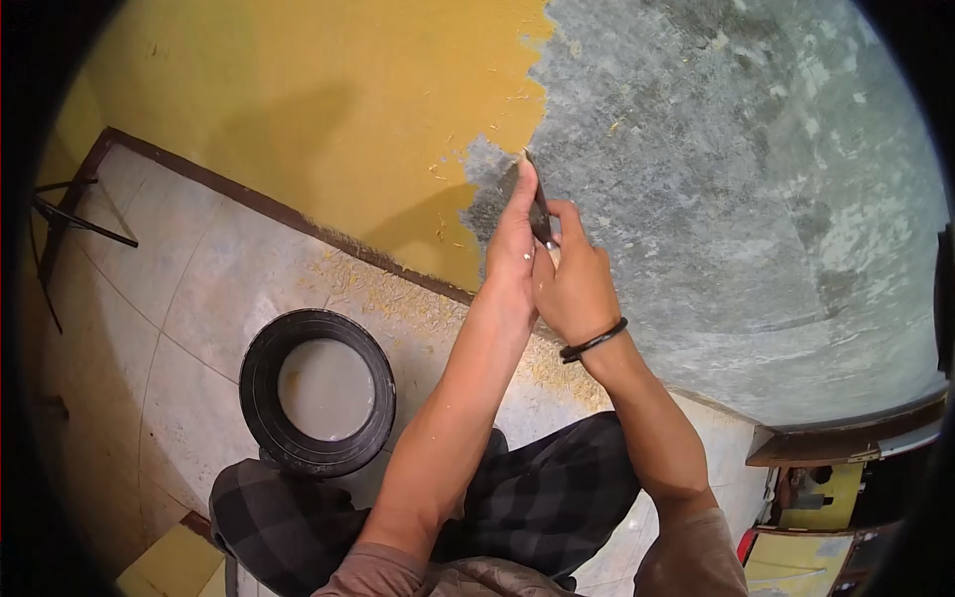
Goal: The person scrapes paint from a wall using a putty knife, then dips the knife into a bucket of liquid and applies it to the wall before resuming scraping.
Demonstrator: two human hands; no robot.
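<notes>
A paint scraper (pixel 540 211) with a dark metal blade is held against the wall, its tip at the edge of the yellow paint (pixel 288 109). My right hand (pixel 580 289) is closed round its handle, most of which is hidden. Along the blade lies my left hand (pixel 512 239), gripping it from the left side with a digit stretched toward the tip. The other left fingers are largely out of sight. Bare grey plaster (pixel 676 189) spreads right of the paint, with a ragged border between them.
A black bucket (pixel 256 373) holding cloudy liquid stands on the tiled floor by my knee. Yellow paint flakes (pixel 373 289) lie along the brown baseboard (pixel 229 186). At far left is a thin black metal frame (pixel 85 226). Shelving with various items (pixel 821 497) stands at lower right.
</notes>
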